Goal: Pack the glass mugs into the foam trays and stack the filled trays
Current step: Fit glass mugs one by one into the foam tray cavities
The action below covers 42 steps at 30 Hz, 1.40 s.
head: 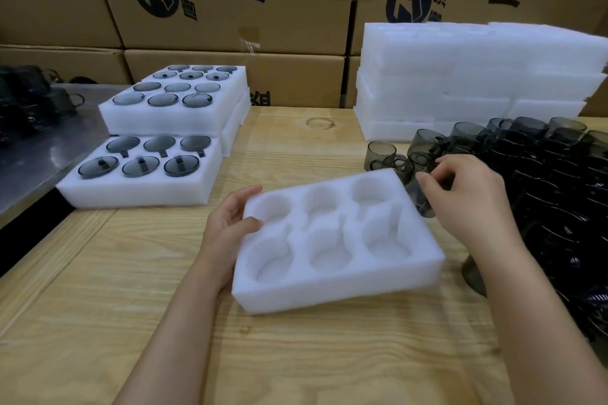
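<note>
Foam tray [339, 286] is gripped at its edge by left hand [230, 223], glass mug [422, 202] by right hand [473, 194]; 唐 is printed on cartons [289, 19] beyond.

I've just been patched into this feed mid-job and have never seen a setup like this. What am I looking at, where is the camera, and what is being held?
There is no machine here: a person is working with two bare hands. The single picture comes from a wide-angle camera worn on the person's head, looking forward and down.

On the wooden table lies an empty foam tray with six pockets. The left hand holds the tray's left end. The right hand pinches a dark glass mug just past the tray's right edge.

More loose mugs crowd the right side, with a stack of white foam behind them. Filled trays sit at the left, and the farther ones are stacked. Cardboard boxes form the backdrop.
</note>
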Each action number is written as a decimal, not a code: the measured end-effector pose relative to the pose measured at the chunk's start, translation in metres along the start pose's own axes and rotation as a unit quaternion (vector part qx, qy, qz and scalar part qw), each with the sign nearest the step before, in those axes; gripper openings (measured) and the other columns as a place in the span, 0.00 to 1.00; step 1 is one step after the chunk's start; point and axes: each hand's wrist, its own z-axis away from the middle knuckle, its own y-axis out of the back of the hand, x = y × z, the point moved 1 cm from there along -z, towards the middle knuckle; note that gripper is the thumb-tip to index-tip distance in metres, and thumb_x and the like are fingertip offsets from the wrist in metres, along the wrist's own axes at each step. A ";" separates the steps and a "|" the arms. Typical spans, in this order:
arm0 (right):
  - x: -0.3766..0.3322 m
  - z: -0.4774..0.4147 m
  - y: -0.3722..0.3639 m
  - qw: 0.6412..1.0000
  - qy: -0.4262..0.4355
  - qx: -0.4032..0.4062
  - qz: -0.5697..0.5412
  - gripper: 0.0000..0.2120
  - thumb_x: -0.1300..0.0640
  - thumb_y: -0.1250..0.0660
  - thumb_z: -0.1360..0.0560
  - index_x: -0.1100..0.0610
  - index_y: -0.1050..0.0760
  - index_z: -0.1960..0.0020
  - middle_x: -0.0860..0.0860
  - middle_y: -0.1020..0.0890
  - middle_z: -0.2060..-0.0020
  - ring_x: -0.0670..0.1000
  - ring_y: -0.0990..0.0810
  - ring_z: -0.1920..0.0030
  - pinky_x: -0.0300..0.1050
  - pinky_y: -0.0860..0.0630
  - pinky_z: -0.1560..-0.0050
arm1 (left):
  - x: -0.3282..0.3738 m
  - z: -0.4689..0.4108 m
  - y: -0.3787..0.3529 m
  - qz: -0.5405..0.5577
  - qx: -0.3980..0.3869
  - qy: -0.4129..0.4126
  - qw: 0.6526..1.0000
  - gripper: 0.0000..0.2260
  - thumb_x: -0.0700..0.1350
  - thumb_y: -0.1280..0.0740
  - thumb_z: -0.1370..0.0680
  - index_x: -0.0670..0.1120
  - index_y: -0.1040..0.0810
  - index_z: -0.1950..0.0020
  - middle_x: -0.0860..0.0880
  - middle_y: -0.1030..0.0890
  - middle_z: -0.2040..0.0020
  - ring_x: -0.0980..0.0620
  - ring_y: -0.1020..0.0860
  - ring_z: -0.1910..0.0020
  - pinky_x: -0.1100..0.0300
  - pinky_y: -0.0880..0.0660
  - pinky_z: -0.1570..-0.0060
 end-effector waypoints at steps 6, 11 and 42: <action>0.000 -0.001 0.002 0.994 0.002 0.077 -0.080 0.11 0.50 0.26 0.31 0.52 0.27 0.57 0.48 0.21 0.60 0.54 0.24 0.53 0.46 0.30 0.54 | -0.002 0.000 0.001 -0.014 -0.019 -0.008 1.000 0.25 0.35 0.34 0.38 0.46 0.23 0.42 0.49 0.19 0.47 0.55 0.19 0.52 0.63 0.22 0.58; -0.007 0.010 -0.022 0.984 0.002 -0.039 -0.174 0.16 0.49 0.24 0.34 0.48 0.22 0.49 0.43 0.19 0.55 0.45 0.23 0.51 0.35 0.30 0.52 | -0.005 0.000 0.001 -0.026 -0.037 -0.001 0.999 0.24 0.36 0.32 0.37 0.45 0.22 0.41 0.53 0.17 0.50 0.55 0.19 0.51 0.63 0.22 0.58; -0.015 0.018 -0.042 0.977 0.175 -0.123 0.015 0.17 0.47 0.31 0.28 0.54 0.23 0.42 0.46 0.22 0.44 0.51 0.32 0.46 0.35 0.40 0.48 | -0.006 -0.001 0.000 -0.048 -0.030 -0.002 0.998 0.23 0.36 0.33 0.37 0.46 0.21 0.43 0.54 0.16 0.52 0.56 0.18 0.53 0.63 0.22 0.59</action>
